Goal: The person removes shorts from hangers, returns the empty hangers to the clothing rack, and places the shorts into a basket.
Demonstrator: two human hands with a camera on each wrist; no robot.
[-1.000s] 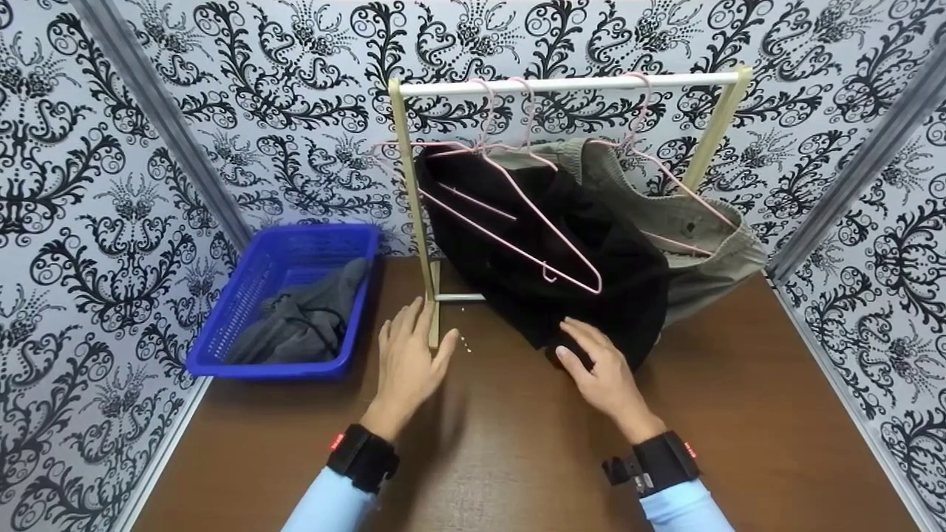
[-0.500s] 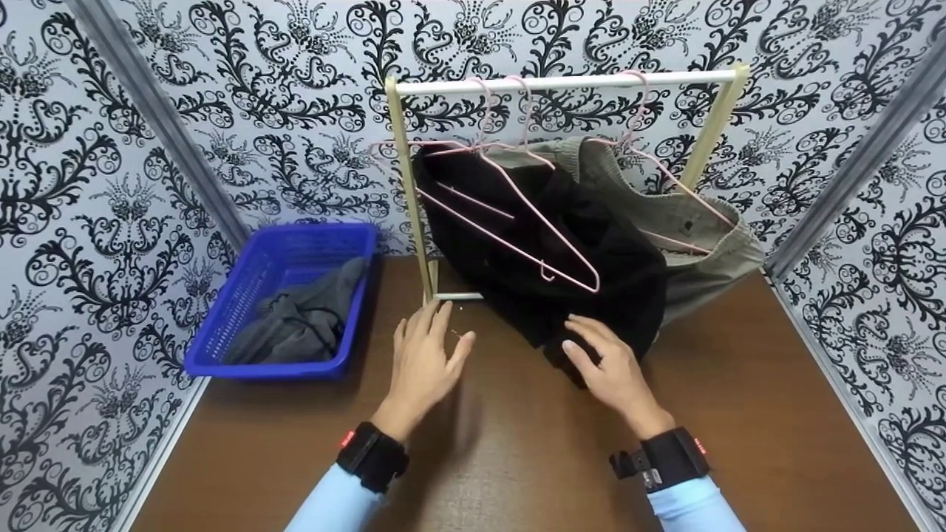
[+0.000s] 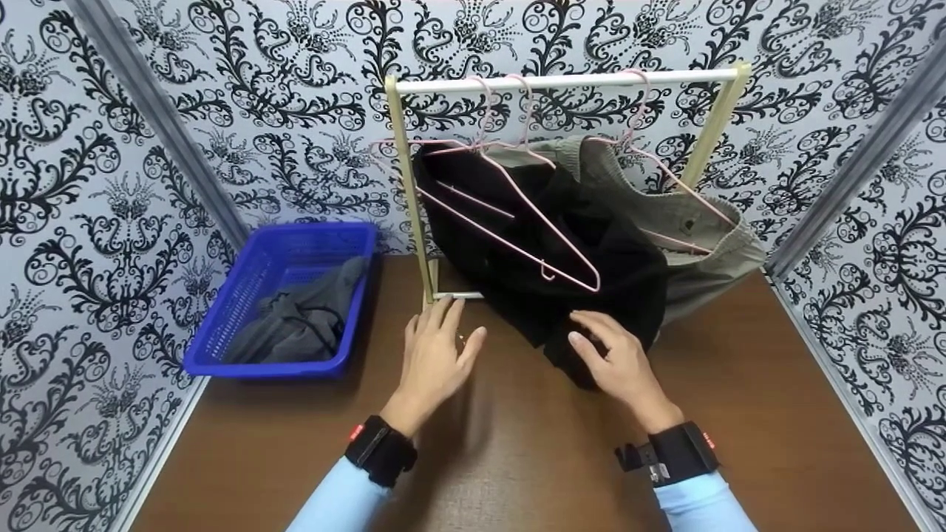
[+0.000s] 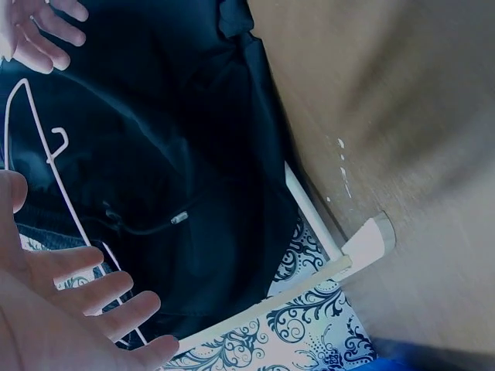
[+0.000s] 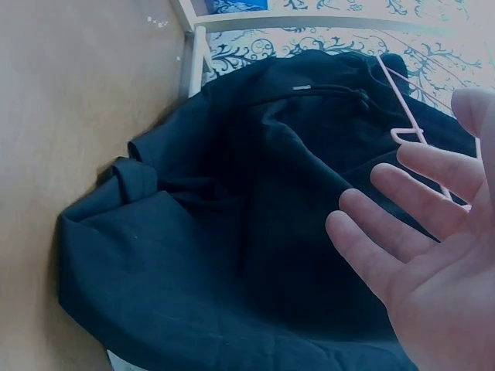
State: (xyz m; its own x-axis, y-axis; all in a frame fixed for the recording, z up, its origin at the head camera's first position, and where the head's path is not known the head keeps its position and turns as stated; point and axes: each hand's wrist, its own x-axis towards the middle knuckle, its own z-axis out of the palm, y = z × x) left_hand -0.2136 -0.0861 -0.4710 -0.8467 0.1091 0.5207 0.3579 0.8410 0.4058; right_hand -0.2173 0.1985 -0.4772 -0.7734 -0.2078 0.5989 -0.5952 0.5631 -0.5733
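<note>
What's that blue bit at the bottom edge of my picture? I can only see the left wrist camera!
Observer: It's part of a perforated blue basket; the head view shows the whole of it.
Operator: Ooh, is anything inside?
Observer: Yes, the head view shows a dark gray garment lying in it.
Operator: And is anything else hanging up, besides the black drawstring garment?
Observer: Yes, in the head view an elastic-waisted olive-gray garment hangs to the right of the black one, partly behind it.
</note>
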